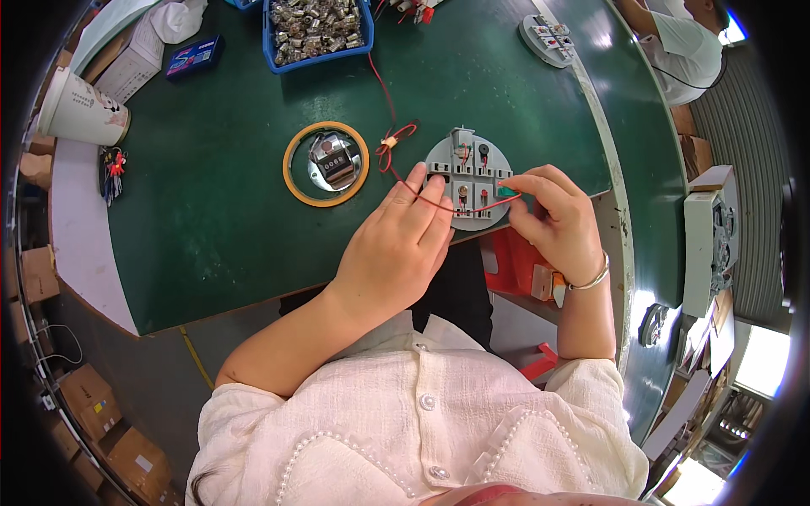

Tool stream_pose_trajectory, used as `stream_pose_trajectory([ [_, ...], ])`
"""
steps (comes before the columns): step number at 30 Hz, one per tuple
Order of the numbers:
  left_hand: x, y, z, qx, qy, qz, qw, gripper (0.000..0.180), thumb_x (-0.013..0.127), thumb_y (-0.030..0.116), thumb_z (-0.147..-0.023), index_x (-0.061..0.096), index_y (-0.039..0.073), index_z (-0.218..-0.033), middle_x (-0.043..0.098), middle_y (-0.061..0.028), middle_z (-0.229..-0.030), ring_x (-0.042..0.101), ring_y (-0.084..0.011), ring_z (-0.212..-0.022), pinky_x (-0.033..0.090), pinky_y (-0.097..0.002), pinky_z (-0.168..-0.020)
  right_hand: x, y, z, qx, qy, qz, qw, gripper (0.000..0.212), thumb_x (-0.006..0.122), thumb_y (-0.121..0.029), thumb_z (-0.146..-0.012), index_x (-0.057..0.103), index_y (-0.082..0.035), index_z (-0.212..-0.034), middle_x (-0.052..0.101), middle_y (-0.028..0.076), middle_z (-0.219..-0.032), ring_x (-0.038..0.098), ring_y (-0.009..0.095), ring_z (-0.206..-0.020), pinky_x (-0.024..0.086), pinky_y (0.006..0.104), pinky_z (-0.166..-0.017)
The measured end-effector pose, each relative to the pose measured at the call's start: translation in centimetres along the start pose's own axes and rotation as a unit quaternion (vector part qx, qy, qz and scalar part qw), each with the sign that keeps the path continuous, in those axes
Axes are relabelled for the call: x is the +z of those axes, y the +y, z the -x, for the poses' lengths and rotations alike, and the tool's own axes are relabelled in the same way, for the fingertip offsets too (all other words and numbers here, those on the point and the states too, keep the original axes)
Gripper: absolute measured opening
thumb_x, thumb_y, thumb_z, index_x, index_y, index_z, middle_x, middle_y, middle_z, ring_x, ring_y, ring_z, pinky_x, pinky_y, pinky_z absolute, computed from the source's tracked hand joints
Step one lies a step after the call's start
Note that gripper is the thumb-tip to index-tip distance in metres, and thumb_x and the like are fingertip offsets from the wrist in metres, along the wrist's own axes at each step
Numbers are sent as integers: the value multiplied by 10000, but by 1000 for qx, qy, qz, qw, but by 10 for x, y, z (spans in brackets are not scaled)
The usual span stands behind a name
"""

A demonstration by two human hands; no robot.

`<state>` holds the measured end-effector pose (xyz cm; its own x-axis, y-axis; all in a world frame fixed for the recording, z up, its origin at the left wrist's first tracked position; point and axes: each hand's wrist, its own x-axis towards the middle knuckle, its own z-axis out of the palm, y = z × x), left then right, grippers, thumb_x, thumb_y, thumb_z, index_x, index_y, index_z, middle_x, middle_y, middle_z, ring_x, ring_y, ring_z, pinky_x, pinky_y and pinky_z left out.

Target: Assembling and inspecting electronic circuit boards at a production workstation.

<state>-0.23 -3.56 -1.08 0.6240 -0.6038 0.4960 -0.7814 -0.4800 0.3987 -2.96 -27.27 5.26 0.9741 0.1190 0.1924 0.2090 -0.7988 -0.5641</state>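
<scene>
A round grey board (495, 157) carrying several small electrical parts in grey holders lies near the table's front edge. Over its left side rest the fingers of my left hand (396, 244), holding it; its thumb is mostly hidden. At the board's right edge my right hand (557, 215) pinches the end of a thin red wire (468, 209) between thumb and forefinger, close to a small green part (505, 191). From there the wire crosses over the board and my left fingers, then loops beside a cream connector (389, 142) on the table.
Left of the board, a yellow ring (362, 174) surrounds a metal piece with a black counter (336, 168). A blue bin (368, 38) of small metal parts stands at the back. Further left are a paper cup (84, 110) and a blue box (194, 57). Another round board (548, 40) lies back right.
</scene>
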Motion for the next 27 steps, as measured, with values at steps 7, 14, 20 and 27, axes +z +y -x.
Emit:
stream_pose_trajectory([
  [7, -7, 5, 2, -1, 16, 25, 1000, 390, 755, 96, -863, 628, -14, -1215, 590, -194, -1351, 571, -401, -1314, 503, -476, -1081, 2, -37, 4, 34, 24, -113, 993, 328, 706, 34, -815, 747, -53, -1129, 695, 70, -1020, 610, 119, -670, 486, 243, -592],
  [14, -42, -3, 39, -56, -19, 7, 998, 476, 769, 121, -862, 604, -17, -1286, 570, -224, -1406, 582, -402, -1295, 504, -470, -1066, 31, -33, 11, -46, 72, 104, 991, 479, 780, -140, -800, 688, -61, -1263, 699, 104, -1237, 732, 260, -874, 592, 339, -726],
  [20, -74, -21, 45, -64, 50, 25, 996, 486, 730, 185, -914, 596, -11, -1338, 570, -206, -1414, 570, -419, -1299, 495, -469, -1057, 5, 24, 15, 84, 136, 268, 950, 544, 771, -296, -826, 648, -66, -1304, 672, 93, -1351, 737, 310, -963, 606, 388, -799],
  [27, -56, -41, 19, -90, 111, -144, 979, 548, 691, 217, -951, 548, -9, -1429, 535, -191, -1478, 490, -442, -1388, 408, -573, -1112, -54, 98, 19, 212, 154, 362, 894, 472, 660, -340, -906, 655, -72, -1295, 678, 104, -1330, 729, 328, -1002, 596, 417, -837],
])
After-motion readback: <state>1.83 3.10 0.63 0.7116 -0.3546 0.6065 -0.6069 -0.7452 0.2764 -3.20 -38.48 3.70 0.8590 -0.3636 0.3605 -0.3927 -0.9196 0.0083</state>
